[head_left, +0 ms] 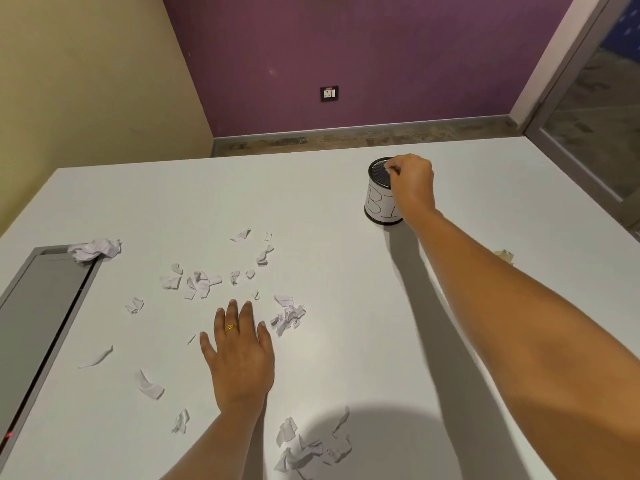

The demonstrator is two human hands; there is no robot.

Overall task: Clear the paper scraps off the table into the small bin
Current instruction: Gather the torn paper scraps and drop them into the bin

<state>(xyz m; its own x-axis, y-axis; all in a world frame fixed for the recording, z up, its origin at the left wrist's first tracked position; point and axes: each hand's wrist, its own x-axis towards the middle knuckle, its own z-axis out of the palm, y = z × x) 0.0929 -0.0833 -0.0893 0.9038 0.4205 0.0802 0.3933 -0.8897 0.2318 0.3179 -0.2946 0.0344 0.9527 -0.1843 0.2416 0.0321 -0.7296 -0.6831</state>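
White table (pixel 346 188) fills the frame, paper scraps (pixel 202 282) strewn centre-left and bottom. At upper right the small bin (pixel 379 206) stands upright, mouth up, contents unseen. Left hand (pixel 239 355) lies flat, fingers straight; right hand (pixel 412 183) bunches fingers over the rim, grip unclear.

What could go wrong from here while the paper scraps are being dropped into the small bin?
1. The right hand hangs over the small bin, seemingly pinching a tiny scrap. Its wrist is close against the bin's side and could knock it over.
2. The crumpled paper ball sits at the edge of the grey recess, so a careless sweep might push it in.
3. The left hand lies flat among loose paper scraps, and moving it might scatter them.
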